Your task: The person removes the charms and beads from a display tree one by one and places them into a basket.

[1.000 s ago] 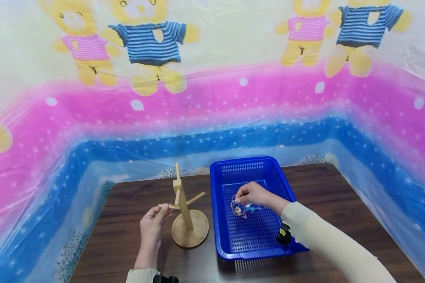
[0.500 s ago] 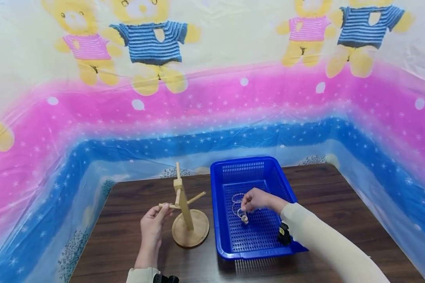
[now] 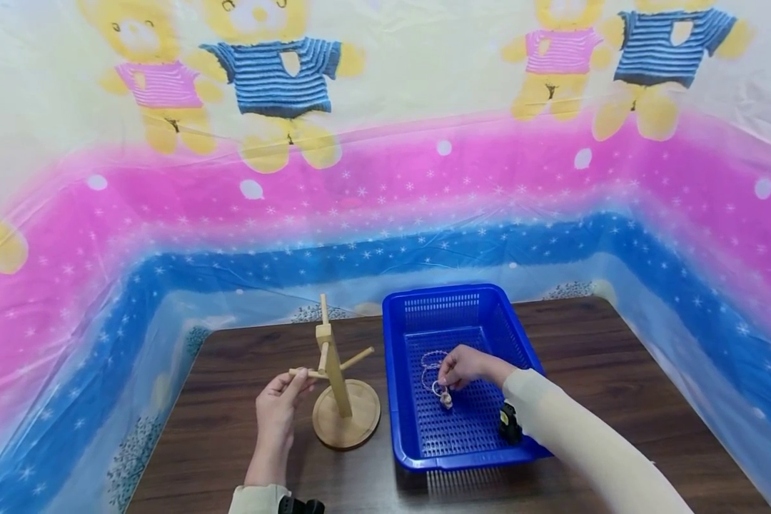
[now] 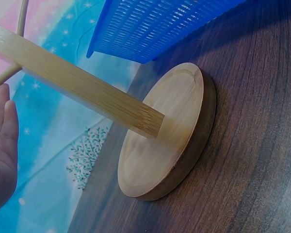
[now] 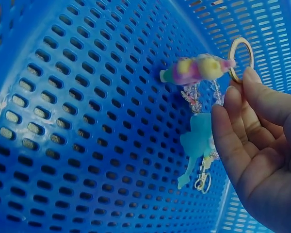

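My left hand [image 3: 276, 410] pinches the end of a peg [image 3: 304, 373] on a wooden stand [image 3: 339, 385] with a round base [image 4: 160, 145]. Inside a blue plastic basket [image 3: 395, 400], my right hand [image 3: 467, 365] holds a keychain's metal ring [image 5: 234, 48] between thumb and fingertip. A small yellow, purple and green figure [image 5: 196, 69] hangs from that ring. Below it in the right wrist view are a teal figure [image 5: 196, 138], a beaded strand [image 5: 191, 99] and a metal clasp [image 5: 202, 183]. Part of the teal figure is hidden behind my right fingers.
The stand and basket stand side by side on a dark wooden table [image 3: 218, 428]. More pegs, such as the right-hand peg [image 3: 358, 358], stick out from the post. Behind the table hangs a cloth [image 3: 360, 193] printed with bears.
My right hand has shifted slightly right and towards me in the basket, and a ring with its small figure now hangs from its fingers. My left hand stays on the peg.
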`<state>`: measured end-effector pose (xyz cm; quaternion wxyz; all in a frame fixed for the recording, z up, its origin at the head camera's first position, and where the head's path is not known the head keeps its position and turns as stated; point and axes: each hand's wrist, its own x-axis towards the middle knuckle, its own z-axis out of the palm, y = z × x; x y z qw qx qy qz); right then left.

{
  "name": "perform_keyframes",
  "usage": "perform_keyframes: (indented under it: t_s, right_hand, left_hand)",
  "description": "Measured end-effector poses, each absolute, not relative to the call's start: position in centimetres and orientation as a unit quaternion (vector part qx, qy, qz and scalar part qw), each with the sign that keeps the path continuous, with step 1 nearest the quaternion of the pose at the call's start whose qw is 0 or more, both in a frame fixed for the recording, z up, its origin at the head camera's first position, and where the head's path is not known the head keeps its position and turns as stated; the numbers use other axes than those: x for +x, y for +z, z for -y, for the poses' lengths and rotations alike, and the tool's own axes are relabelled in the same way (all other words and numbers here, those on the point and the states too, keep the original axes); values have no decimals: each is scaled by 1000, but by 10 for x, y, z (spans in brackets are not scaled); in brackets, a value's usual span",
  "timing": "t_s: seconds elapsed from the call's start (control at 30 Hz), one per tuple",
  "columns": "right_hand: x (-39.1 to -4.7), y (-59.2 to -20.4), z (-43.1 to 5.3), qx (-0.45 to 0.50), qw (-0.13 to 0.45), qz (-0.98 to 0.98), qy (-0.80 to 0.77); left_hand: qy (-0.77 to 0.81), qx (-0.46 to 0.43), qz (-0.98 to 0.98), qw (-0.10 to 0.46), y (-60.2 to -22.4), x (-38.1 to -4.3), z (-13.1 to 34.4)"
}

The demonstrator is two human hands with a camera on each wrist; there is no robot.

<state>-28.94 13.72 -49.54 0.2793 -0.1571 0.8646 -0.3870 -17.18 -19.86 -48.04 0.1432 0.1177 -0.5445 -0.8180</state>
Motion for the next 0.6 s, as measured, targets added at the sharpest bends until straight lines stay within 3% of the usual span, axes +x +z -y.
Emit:
perform_keyframes:
  t_s: [0.6]
  right_hand:
    - [-299,-513,-121,-80,213,-867,-443]
  left_hand:
    - [-824,120,537,138,-478,-172,198]
